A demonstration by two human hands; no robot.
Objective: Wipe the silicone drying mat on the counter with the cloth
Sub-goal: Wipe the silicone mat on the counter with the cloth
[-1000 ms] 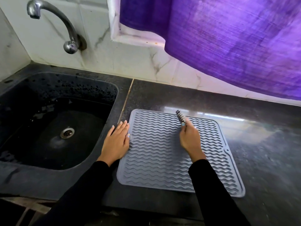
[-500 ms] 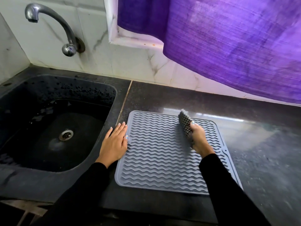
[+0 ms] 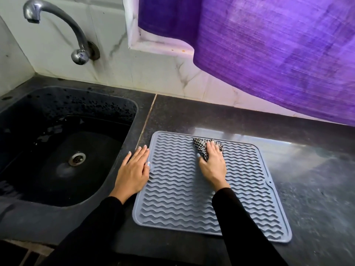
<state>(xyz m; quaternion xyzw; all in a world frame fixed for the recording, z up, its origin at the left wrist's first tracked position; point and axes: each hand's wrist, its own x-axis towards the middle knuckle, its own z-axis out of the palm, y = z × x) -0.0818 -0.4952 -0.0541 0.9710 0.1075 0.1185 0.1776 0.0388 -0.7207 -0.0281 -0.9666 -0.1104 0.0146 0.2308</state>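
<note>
- Head view: the right hand (image 3: 212, 164) has come down from a raised, edge-on pose half a second ago and now lies palm-down on the grey wavy-ribbed silicone drying mat (image 3: 192, 189), fingers curled over the bunched black-and-white checked cloth (image 3: 203, 147), which it presses into the ribs.
- That cloth, lifted clear of the mat a moment earlier, now touches it just beyond the right hand's fingertips, near the mat's far edge.
- The left hand (image 3: 133, 169) has stayed put, fingers straight and flat, holding nothing, its thumb side resting against the mat's left border on the dark speckled stone tabletop (image 3: 307, 179).
- Judged from this, the wipe proper is starting: contact is made and the mat is braced, while the ribs nearer than the right hand remain to be covered.
- Left of the left hand sits the black sink (image 3: 57, 150).
</note>
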